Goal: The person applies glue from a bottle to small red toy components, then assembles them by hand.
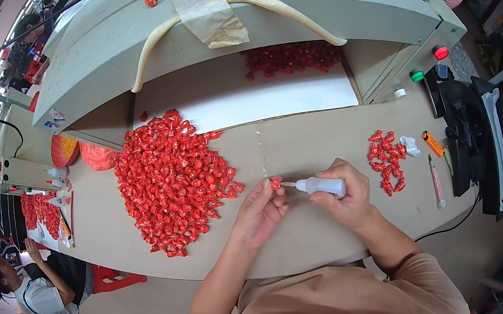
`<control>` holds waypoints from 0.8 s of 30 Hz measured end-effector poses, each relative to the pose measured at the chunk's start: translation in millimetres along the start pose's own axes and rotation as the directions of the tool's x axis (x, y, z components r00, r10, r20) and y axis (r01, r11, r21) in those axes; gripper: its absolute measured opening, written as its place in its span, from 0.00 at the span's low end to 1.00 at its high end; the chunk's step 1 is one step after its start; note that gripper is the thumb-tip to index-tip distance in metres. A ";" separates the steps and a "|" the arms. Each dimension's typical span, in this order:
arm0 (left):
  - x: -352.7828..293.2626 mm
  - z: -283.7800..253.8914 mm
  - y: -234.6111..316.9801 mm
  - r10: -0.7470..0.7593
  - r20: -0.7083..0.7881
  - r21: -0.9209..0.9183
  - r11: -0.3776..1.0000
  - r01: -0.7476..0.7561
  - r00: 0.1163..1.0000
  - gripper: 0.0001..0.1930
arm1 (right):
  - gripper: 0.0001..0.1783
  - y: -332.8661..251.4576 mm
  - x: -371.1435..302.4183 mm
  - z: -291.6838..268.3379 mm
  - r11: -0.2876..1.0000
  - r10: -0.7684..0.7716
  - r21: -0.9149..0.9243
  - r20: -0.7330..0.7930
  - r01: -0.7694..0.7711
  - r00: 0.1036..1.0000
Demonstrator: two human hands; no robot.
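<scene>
Between the fingertips of my left hand (260, 212) is a small red plastic piece (276, 183), pinched over the front middle of the table. My right hand (350, 194) is wrapped round a white squeeze bottle (321, 186), tilted nearly flat, and its thin nozzle points left and meets or almost meets the red piece. A big heap of similar red pieces (171, 181) lies to the left of my hands. On the right, a smaller loose group of red pieces (387, 160) is spread on the tabletop.
A grey-green cabinet (308, 14) stands across the back, with more red pieces (292, 60) inside its opening. At right lie crumpled tissue (410, 145), an orange cutter (433, 144), a pink pen-like tool (437, 182) and a black device (486, 137). Another person (38, 283) sits far left.
</scene>
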State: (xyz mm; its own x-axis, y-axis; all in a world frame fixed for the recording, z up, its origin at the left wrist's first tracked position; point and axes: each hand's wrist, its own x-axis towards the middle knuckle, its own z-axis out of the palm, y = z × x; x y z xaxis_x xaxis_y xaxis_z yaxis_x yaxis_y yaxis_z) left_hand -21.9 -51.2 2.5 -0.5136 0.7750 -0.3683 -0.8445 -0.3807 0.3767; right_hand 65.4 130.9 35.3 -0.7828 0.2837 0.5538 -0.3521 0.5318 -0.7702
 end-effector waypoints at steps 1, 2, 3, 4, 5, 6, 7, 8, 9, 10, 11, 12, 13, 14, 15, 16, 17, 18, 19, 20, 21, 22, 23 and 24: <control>0.2 -0.5 -0.2 -0.002 0.001 -0.004 1.000 0.002 1.000 0.09 | 0.22 0.1 0.1 0.2 1.000 0.000 0.000 0.000 0.000 1.000; 0.5 -0.8 -0.6 -0.002 0.002 -0.005 1.000 0.002 1.000 0.09 | 0.22 0.1 0.3 0.6 1.000 -0.005 0.000 -0.002 0.005 1.000; 0.4 -0.7 -0.6 -0.002 -0.003 -0.005 1.000 0.002 1.000 0.09 | 0.22 -0.3 0.6 0.9 1.000 -0.010 0.001 -0.004 0.010 1.000; 0.4 -0.8 -0.5 -0.001 -0.007 -0.005 1.000 0.001 1.000 0.09 | 0.22 -0.2 0.6 1.1 1.000 -0.010 0.001 -0.004 0.010 1.000; 0.3 -1.2 -0.4 -0.001 -0.007 -0.005 1.000 0.001 1.000 0.09 | 0.22 0.0 0.4 1.3 1.000 -0.020 -0.002 -0.006 0.020 1.000; 0.5 -1.6 -0.4 -0.004 -0.011 -0.008 1.000 0.004 1.000 0.09 | 0.22 0.1 0.5 1.4 1.000 -0.031 -0.005 -0.006 0.031 1.000; 0.4 -1.8 -0.3 -0.006 -0.016 -0.011 1.000 0.006 1.000 0.09 | 0.22 0.0 0.5 1.2 0.999 -0.032 -0.005 -0.005 0.031 0.999; 0.2 -1.4 -0.1 -0.005 -0.016 -0.012 1.000 0.005 1.000 0.09 | 0.22 -0.3 0.3 0.8 1.000 -0.026 -0.007 -0.003 0.026 1.000; 0.3 -0.8 0.0 -0.007 -0.016 -0.010 1.000 0.007 1.000 0.09 | 0.22 -0.4 0.1 0.6 1.000 -0.020 -0.010 -0.001 0.020 1.000; 0.3 -0.5 -0.1 -0.008 -0.016 -0.008 1.000 0.008 1.000 0.09 | 0.22 -0.5 0.2 0.6 1.000 -0.021 -0.010 0.000 0.021 1.000; 0.4 -0.6 -0.2 -0.007 -0.016 -0.009 1.000 0.007 1.000 0.09 | 0.22 -0.4 0.3 0.6 1.000 -0.022 -0.007 0.001 0.022 1.000; 0.6 -0.9 -0.3 -0.006 -0.011 -0.008 1.000 0.006 1.000 0.09 | 0.22 -0.3 0.4 0.8 1.000 -0.024 -0.003 0.002 0.024 1.000; 0.7 -1.2 -0.3 -0.006 -0.006 -0.008 1.000 0.006 1.000 0.09 | 0.22 -0.3 0.6 1.1 1.000 -0.025 -0.002 0.003 0.025 1.000; 0.9 -1.3 -0.3 -0.004 -0.006 -0.008 1.000 0.004 1.000 0.09 | 0.22 -0.2 0.8 1.4 1.000 -0.028 0.003 -0.001 0.028 1.000; 0.9 -1.4 -0.3 -0.005 -0.006 -0.005 1.000 0.005 1.000 0.09 | 0.22 -0.4 0.8 1.7 1.000 -0.029 0.008 -0.005 0.029 1.000; 0.9 -1.4 -0.2 -0.006 -0.006 -0.003 1.000 0.006 1.000 0.09 | 0.22 -0.4 0.7 1.7 1.000 -0.030 0.008 -0.005 0.030 1.000; 0.9 -1.2 0.1 -0.006 -0.006 -0.003 1.000 0.006 1.000 0.09 | 0.22 -0.3 0.7 1.4 0.999 -0.033 0.002 0.000 0.033 0.999; 0.8 -1.1 0.3 -0.006 -0.005 -0.006 1.000 0.006 1.000 0.09 | 0.22 -0.2 0.6 1.3 0.999 -0.036 -0.004 0.005 0.036 0.999; 0.7 -1.1 0.4 -0.006 -0.003 -0.010 1.000 0.006 1.000 0.09 | 0.22 -0.4 0.8 1.3 0.999 -0.035 -0.004 0.005 0.035 0.999; 0.8 -1.4 0.1 -0.006 -0.004 -0.009 1.000 0.006 1.000 0.09 | 0.22 -0.6 1.3 1.5 0.999 -0.037 -0.003 0.002 0.037 0.999; 1.1 -1.9 -0.4 -0.006 -0.007 -0.005 1.000 0.006 1.000 0.09 | 0.22 -0.9 1.6 1.5 0.999 -0.038 -0.002 -0.001 0.038 0.999; 1.4 -2.1 -0.7 -0.005 -0.011 -0.001 1.000 0.005 1.000 0.09 | 0.22 -0.5 1.6 1.7 0.999 -0.037 -0.003 -0.002 0.037 0.999; 1.4 -1.9 -0.6 -0.007 -0.011 0.000 1.000 0.007 1.000 0.09 | 0.22 0.2 1.3 2.1 0.999 -0.044 -0.006 -0.002 0.044 0.999; 0.9 -1.6 -0.5 -0.008 -0.015 0.002 1.000 0.008 1.000 0.09 | 0.22 0.2 0.8 2.3 0.999 -0.052 -0.011 -0.003 0.052 0.999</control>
State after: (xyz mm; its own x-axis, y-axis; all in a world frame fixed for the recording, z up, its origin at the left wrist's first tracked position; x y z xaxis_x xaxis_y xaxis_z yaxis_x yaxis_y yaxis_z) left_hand -22.2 -51.1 0.6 -0.5094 0.7702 -0.3838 -0.8480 -0.3736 0.3759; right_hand 63.5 129.4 34.8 -0.7620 0.2576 0.5941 -0.3870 0.5545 -0.7368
